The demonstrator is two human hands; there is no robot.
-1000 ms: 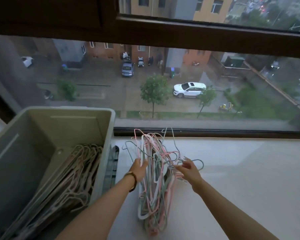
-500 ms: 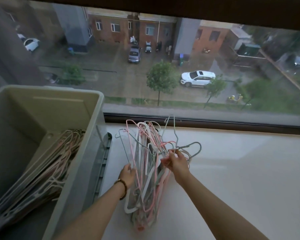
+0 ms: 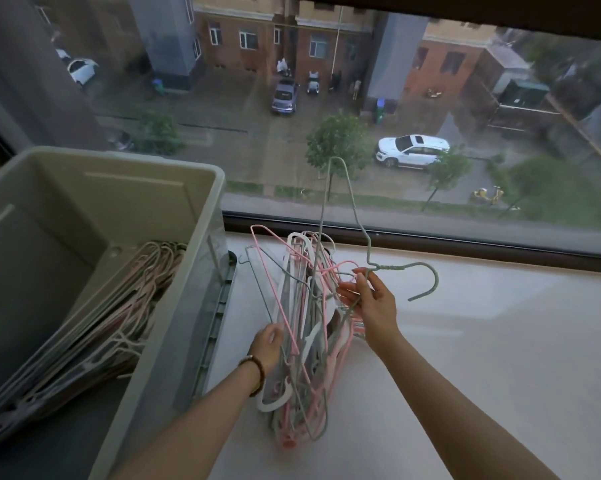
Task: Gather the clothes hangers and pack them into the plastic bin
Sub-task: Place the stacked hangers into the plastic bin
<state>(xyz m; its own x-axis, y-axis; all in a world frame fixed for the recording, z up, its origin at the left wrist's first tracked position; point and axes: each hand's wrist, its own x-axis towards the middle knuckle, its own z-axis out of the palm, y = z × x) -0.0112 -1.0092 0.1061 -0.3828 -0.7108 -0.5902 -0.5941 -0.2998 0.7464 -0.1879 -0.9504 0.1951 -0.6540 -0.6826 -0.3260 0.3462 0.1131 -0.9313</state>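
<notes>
Here, the right hand (image 3: 373, 306) pinched the neck of a grey wire hanger (image 3: 394, 267) that rose above the bundle of hangers (image 3: 306, 341). The left hand (image 3: 267, 344) gripped that bundle's left edge on the white worktop (image 3: 499, 375). Further left stood the plastic bin (image 3: 202, 306), with more hangers (image 3: 125, 306) inside.

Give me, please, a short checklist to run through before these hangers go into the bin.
1. Left hand grips the hanger bundle: ok.
2. Right hand pinches the grey hanger at its neck: ok.
3. Grey hanger free of the bundle: not ok, its lower part runs down among the others.
4. Plastic bin open, with room beside the packed hangers: ok.
5. Hooks in the bundle untangled: cannot tell.
</notes>
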